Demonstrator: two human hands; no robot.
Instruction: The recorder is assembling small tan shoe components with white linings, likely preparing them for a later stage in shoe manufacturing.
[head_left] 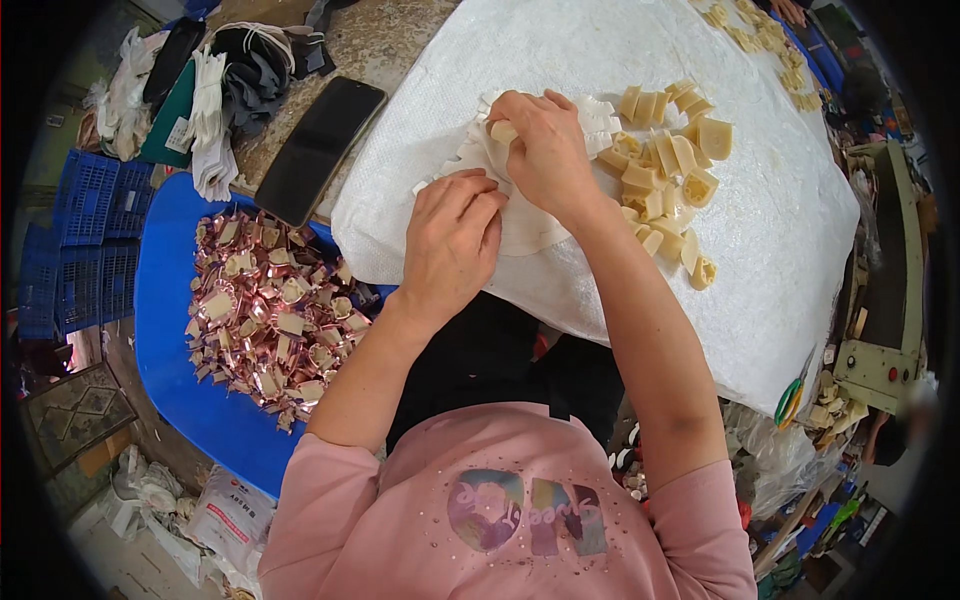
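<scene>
A flat white round piece with a toothed rim (535,232) lies under both hands on a white woven sheet (770,290). My left hand (452,240) is bent over its left side, fingers together and gripping the rim. Pinched in my right hand (548,150) is a small cream-coloured plastic piece (503,132), held at the far part of the round piece. Just right of that hand, a pile of similar cream pieces (665,165) spreads out, some curved and some hollow. The fingertips of both hands are partly hidden.
A blue tub (165,330) at my left holds many shiny pink-copper and cream parts (270,310). A black phone (320,150) lies at the table's left edge, near white gloves (208,120). More cream pieces (790,70) lie far right. A green machine (880,370) stands at right.
</scene>
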